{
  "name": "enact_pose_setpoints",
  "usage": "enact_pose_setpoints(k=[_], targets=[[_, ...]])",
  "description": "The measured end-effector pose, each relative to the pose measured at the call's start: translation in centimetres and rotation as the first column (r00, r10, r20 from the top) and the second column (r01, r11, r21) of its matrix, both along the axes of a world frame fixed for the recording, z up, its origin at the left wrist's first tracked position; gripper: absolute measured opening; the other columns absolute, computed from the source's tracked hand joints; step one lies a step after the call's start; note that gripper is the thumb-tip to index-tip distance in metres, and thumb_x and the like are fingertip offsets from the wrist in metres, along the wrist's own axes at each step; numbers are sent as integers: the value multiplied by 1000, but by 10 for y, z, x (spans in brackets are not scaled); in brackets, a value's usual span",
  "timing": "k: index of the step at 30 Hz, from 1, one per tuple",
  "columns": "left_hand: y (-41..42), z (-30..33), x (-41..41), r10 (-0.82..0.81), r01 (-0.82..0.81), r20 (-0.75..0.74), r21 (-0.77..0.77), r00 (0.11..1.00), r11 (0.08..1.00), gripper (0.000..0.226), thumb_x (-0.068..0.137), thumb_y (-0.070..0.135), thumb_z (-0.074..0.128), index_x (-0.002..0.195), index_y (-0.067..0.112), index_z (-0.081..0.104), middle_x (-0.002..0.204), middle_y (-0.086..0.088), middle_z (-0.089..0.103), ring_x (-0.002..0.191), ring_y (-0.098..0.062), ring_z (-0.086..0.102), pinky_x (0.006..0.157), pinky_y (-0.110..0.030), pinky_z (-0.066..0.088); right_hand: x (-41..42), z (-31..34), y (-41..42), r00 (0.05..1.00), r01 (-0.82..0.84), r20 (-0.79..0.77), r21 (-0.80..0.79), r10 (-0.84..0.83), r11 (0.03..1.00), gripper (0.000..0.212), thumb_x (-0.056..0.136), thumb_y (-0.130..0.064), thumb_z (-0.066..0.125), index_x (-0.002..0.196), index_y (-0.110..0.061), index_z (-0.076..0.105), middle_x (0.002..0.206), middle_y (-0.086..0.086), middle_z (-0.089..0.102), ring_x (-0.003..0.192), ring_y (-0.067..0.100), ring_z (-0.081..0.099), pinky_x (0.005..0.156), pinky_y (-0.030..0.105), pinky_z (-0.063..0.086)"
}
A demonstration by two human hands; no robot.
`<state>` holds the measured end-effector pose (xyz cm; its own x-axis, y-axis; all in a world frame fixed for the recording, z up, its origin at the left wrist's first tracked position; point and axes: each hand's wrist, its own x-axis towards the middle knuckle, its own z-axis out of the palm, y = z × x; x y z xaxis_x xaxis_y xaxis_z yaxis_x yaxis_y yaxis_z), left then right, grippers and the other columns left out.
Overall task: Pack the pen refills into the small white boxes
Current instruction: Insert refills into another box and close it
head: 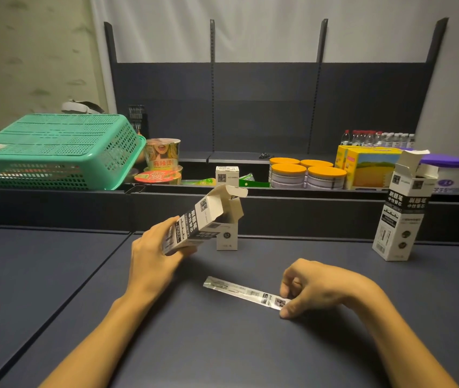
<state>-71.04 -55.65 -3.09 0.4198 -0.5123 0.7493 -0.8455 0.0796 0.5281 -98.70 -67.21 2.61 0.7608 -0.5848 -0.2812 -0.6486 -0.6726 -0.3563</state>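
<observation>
The right hand (311,289) pinched the refill pack's (246,293) near end, its far end aimed up-left toward the open box (194,222) gripped by the left hand (154,254).

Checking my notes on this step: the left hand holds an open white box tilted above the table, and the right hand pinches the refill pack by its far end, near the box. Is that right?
Not quite. The head view shows the right hand pinching the refill pack at its near end, away from the box. The rest holds: the left hand holds the open white box tilted above the table.
</observation>
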Motion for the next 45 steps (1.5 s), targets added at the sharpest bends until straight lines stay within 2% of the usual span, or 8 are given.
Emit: enact_pose_setpoints(k=[4,9,14,19,23,27,34,45], targets=[[1,0,-1,-4,4,6,1,1000,1000,68,65,47,75,127,23,58,115,16,58,100,-9,60,88,-45,51,1,0,-1,998,1,64,4,-1,1000,22,75,-35,80,77,-24,61,69,-12,63,66,4,55,65,21,45],[0,0,0,2,-2,7,-6,1000,1000,69,64,50,73,126,22,59,114,16,57,99,-11,60,87,-46,51,-1,2,2,914,-42,407,86,3,995,11,82,-20,74,76,-16,66,71,-2,68,65,4,58,62,21,47],[1,1,-1,14,-14,-5,-9,1000,1000,74,62,61,66,125,22,60,113,12,60,97,-10,58,86,-40,50,1,19,14,464,-136,862,297,-204,945,10,89,-3,64,87,5,58,76,20,69,67,33,70,53,32,54],[0,1,-1,17,-17,1,-17,1000,1000,68,63,47,74,124,21,60,110,15,58,95,-8,57,86,-38,49,-4,28,13,35,-120,927,374,-372,920,10,92,-5,57,87,3,56,68,17,68,53,24,66,45,26,51],[-1,2,-1,12,-12,4,-17,1000,1000,69,63,51,74,123,21,61,110,14,60,96,-7,58,86,-33,48,-8,31,12,-119,-110,910,386,-397,916,11,96,-6,51,94,4,55,63,8,68,53,20,66,46,25,52],[-1,1,-1,4,-4,26,-12,1000,1000,68,63,50,75,122,21,62,110,14,61,95,-5,58,85,-33,49,-6,32,18,-166,-89,916,354,-365,931,9,97,-5,50,90,0,54,66,10,70,57,24,69,50,28,55],[-1,1,-1,-14,14,53,3,998,1000,71,64,60,67,122,20,61,112,14,61,100,-12,60,87,-43,50,6,25,26,-96,-50,937,334,-337,941,9,96,-3,51,87,-4,51,75,14,72,66,34,72,55,34,59],[-1,0,1,-4,4,19,-1,1000,1000,72,62,61,68,122,22,61,111,11,63,98,-11,60,86,-44,50,12,19,30,-31,77,981,195,-193,978,7,92,-5,58,90,-1,53,80,12,71,64,26,73,55,30,59]])
